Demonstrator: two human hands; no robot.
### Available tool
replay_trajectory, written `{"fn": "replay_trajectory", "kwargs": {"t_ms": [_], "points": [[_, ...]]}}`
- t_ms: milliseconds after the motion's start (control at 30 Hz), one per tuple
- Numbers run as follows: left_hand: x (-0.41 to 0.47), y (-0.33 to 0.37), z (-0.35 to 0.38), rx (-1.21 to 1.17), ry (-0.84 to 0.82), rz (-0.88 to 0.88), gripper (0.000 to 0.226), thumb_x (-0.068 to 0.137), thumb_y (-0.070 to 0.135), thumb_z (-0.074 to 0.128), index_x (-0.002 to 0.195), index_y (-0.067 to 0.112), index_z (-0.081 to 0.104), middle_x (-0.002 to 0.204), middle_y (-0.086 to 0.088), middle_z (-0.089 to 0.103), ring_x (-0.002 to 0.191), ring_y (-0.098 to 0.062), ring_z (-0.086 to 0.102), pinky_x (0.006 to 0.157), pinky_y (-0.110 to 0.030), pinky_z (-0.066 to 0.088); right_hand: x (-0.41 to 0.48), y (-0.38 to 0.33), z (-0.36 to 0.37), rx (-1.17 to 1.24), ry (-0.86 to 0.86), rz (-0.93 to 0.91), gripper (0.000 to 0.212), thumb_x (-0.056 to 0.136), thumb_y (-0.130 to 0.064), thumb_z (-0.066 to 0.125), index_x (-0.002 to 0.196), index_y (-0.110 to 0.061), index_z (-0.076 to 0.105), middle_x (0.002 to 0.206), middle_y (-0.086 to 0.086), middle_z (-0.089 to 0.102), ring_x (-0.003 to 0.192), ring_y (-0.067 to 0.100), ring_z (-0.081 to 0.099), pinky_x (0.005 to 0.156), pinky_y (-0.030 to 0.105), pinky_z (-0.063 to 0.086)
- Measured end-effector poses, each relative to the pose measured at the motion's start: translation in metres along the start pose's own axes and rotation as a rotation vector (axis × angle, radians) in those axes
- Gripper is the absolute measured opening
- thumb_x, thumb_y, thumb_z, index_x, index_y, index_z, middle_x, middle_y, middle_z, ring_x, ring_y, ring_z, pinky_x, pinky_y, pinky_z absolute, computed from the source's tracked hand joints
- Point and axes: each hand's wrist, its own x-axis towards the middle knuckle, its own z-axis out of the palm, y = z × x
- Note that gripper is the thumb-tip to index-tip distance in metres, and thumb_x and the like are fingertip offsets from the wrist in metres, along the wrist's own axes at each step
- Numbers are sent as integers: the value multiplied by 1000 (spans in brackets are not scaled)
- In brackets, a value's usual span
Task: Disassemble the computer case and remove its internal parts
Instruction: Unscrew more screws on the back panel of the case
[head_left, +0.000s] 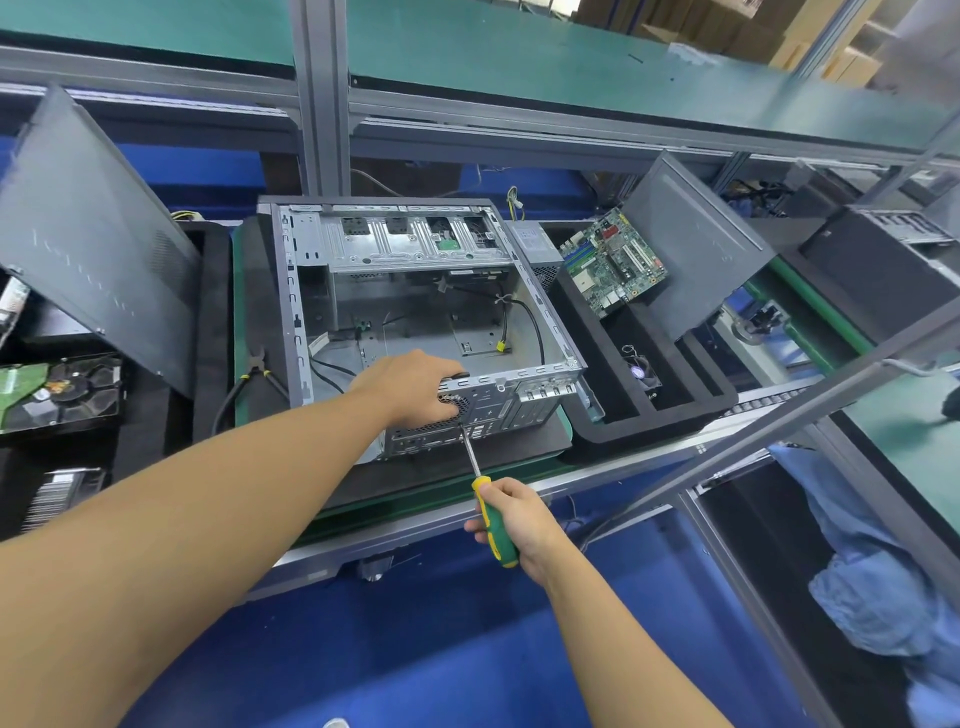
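Alas, screwdriver (483, 487) tip unseen behind left hand (415, 384) on case (524, 375).

Bright, even overhead light is falling on the computer case (415, 322), leaving only soft shadows inside it. Wide-angle lens is slanting the metal rails (779, 412) right of the case; blue cloth (857, 597) beyond them is blurring.
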Motion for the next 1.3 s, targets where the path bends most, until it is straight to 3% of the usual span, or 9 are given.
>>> {"fn": "replay_trajectory", "kwargs": {"t_ms": [267, 400, 567, 933, 1100, 1300], "points": [[0, 0, 0, -1, -6, -8, 48, 87, 54, 58, 133, 45, 51, 113, 2, 67, 98, -28, 63, 70, -32, 40, 0, -6, 1, -55, 4, 43, 25, 99, -32, 62, 104, -8, 56, 80, 9, 61, 62, 18, 63, 60, 33, 54], [0, 0, 0, 0, -4, -5, 47, 87, 54, 59, 133, 45, 51, 116, 2, 67, 104, -28, 62, 72, -32, 40, 0, -12, 3, 96, -70, 161, 32, 102, -26, 47, 105, -2, 67, 85, 9, 66, 59, 18, 60, 60, 33, 52], [0, 0, 0, 15, -10, -3, 49, 87, 54, 58, 134, 45, 50, 121, 1, 65, 108, -29, 61, 76, -35, 44, 0, -13, 5, 105, -101, 172, 33, 105, -19, 36, 105, -2, 65, 86, 8, 72, 61, 17, 59, 63, 32, 51], [0, 1, -1, 1, -19, -7, 47, 87, 55, 58, 133, 45, 51, 119, 1, 66, 105, -29, 62, 76, -35, 46, -1, -4, 1, 23, -13, 46, 26, 103, -17, 45, 110, -3, 65, 85, 7, 72, 75, 25, 72, 65, 33, 56], [-1, 1, -1, -6, -25, -4, 45, 87, 54, 58, 131, 45, 52, 117, 2, 66, 103, -28, 62, 76, -35, 47, -4, -3, -4, -23, 49, 7, 15, 101, -22, 56, 102, -8, 62, 87, 6, 70, 74, 22, 73, 67, 34, 58], [-1, 1, -1, -1, -21, -2, 45, 87, 55, 58, 130, 46, 51, 114, 1, 67, 101, -30, 63, 74, -34, 45, -2, -4, -3, -5, 34, 14, 9, 98, -16, 61, 101, -9, 56, 89, 10, 63, 63, 18, 63, 59, 32, 53]]}}
